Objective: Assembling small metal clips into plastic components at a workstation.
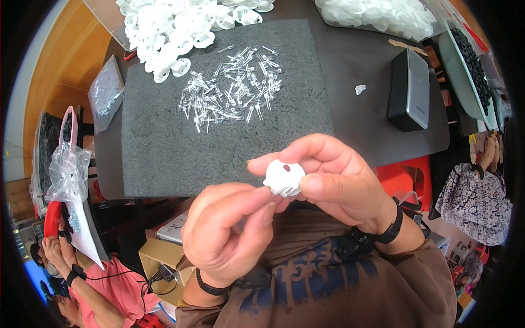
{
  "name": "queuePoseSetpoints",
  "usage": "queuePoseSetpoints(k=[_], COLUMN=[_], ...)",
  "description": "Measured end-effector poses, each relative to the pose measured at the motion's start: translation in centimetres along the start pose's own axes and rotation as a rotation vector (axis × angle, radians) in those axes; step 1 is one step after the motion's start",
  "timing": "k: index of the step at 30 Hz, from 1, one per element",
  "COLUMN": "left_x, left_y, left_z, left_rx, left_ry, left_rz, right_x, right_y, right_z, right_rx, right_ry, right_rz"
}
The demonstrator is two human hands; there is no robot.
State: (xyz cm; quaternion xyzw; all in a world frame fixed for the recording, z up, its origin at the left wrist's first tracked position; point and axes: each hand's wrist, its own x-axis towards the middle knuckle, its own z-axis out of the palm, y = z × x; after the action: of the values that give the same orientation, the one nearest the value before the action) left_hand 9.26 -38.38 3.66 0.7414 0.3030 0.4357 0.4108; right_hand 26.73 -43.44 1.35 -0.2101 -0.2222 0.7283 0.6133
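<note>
A round white plastic part (285,174) with a small cut-out is pinched between the thumb and fingers of my right hand (342,188), above the near edge of the grey mat. My left hand (227,227) is closed, thumb and forefinger together against the part's lower left side. Thin metal legs (283,191) of an LED show at its fingertips, lying against the white part; the LED's head is hidden. Farther off on the grey foam mat (158,153) lies a loose spread of clear LEDs (235,87) with long legs.
A heap of white plastic parts (175,33) covers the mat's far left corner. A bin of white pieces (377,16) stands far right, near a black and silver box (410,90) and a tub of black pieces (465,71). At lower left a co-worker in a pink shirt (115,290) sits.
</note>
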Motion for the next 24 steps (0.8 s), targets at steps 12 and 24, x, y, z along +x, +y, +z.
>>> queuePoseSetpoints(k=[12, 24], left_x=[0.34, 0.39], left_y=[0.34, 0.71], left_z=[0.13, 0.18], left_rx=[0.081, 0.137], left_ry=[-0.018, -0.018], left_rz=[-0.019, -0.007], right_x=[-0.3, -0.59], right_y=[0.06, 0.17], right_z=[-0.03, 0.41], right_rx=[0.007, -0.201], right_ry=[0.007, 0.027], right_rz=[0.021, -0.103])
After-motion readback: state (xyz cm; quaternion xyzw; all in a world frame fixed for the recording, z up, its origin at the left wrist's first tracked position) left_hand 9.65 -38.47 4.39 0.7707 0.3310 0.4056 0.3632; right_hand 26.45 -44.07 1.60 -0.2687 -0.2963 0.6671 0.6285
